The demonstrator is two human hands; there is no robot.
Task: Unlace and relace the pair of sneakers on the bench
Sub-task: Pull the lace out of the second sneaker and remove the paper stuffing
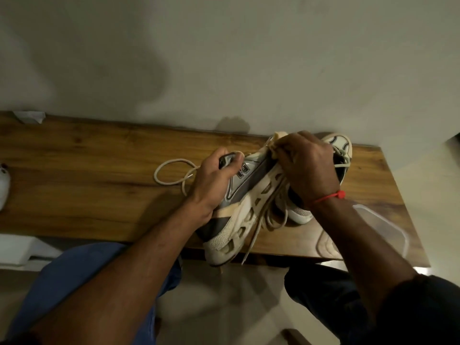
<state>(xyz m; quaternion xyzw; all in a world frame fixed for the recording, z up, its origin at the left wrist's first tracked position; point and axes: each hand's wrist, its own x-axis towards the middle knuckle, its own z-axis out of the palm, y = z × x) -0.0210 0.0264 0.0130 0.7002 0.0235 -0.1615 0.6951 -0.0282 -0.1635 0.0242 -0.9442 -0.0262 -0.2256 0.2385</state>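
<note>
Cream-and-grey sneaker [245, 202] tipped on its side on the wooden bench [87, 175], toe overhanging the near edge, laces hanging loose. Left hand [214, 183] grips its heel, fingers curled round. Right hand [308, 168] pinches lace [174, 175] at the tongue. Second sneaker [341, 150] lies behind the first, mostly hidden.

The bench [87, 155] is warm brown wood with darker grain streaks and knots. The near sneaker [239, 202] is cream and grey with silver panels and a speckled off-white toe; its laces [171, 175] are cream. The far sneaker [342, 148] is white with dark curved lines. A red thread band [328, 196] circles the right wrist. The wall [224, 58] is pale grey-white. The trouser leg [82, 275] is blue.
</note>
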